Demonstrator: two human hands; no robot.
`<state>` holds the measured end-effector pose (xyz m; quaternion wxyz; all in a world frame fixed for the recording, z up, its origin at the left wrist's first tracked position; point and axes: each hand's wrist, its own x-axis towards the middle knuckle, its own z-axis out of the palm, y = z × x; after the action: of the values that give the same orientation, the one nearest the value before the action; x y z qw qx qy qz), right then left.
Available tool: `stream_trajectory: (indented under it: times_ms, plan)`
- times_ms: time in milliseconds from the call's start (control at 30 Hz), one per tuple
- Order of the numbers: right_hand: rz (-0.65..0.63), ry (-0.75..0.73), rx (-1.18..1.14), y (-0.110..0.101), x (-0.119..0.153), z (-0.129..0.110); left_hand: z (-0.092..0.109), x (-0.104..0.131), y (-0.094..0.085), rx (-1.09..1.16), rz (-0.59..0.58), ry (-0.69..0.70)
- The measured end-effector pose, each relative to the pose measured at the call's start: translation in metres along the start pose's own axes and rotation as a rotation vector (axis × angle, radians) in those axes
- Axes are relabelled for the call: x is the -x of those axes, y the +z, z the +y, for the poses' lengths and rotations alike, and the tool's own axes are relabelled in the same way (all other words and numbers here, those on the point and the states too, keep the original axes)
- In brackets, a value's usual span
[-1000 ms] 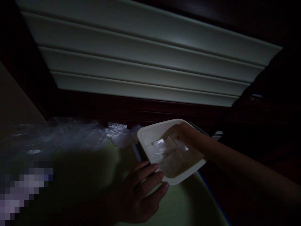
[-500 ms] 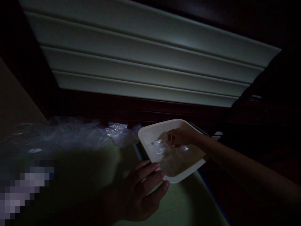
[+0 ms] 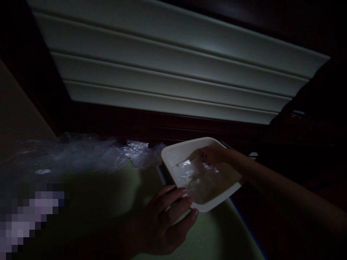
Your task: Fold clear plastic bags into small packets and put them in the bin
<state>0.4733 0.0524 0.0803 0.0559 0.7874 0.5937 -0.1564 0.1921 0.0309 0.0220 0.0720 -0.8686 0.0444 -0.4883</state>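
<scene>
Head view, v. dim: white tub (image 3: 207,207) sits at approx. 5 o'clock from frame ctr., tilted w/ its open side toward the camera. Clear plastic packets (image 3: 200,184) lie inside it, overlapping, a few catching the light.

Person's left hand (image 3: 170,220) is at the tub's 7 o'clock, fingers slightly bent and spread w/ gaps btwn them, tips at the rim; thumb hidden, so can't tell if it grips. Right hand (image 3: 214,155) is inside the tub, twd. its 1 o'clock, forearm coming in from 4 o'clock. Its fingers are curled narrow, just above or touching the packets; too dark to tell whether they pinch one.

Dark grey item (image 3: 162,174) shows along the tub's 9 o'clock side, partly hidden. Heap of clear plastic (image 3: 92,155) spreads out at 9 o'clock, its near end right by the tub. Green surface (image 3: 207,236) lies at 6 o'clock, w/ a blue edge (image 3: 248,226) at 5. Pale slatted panel (image 3: 162,68) fills 11 to 1 o'clock, set in a dark reddish frame (image 3: 130,119).
</scene>
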Motion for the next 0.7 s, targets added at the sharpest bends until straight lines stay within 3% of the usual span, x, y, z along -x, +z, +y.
stream_trajectory:
  times_ms: [100, 233, 500, 700]
  plan:
    - [-0.146, 0.045, 0.035, 0.000, 0.000, -0.002, 0.000, 0.000, -0.001, -0.010, -0.003, -0.008]
    - [-0.143, 0.072, 0.085, -0.006, 0.002, -0.007, 0.001, 0.002, 0.002, 0.010, -0.006, -0.025]
    - [0.073, -0.046, 0.195, -0.016, 0.016, -0.024, 0.000, 0.011, 0.015, -0.003, 0.063, 0.010]
    - [0.370, -0.149, 0.207, -0.025, 0.053, -0.073, -0.002, 0.014, 0.019, -0.060, 0.049, 0.048]
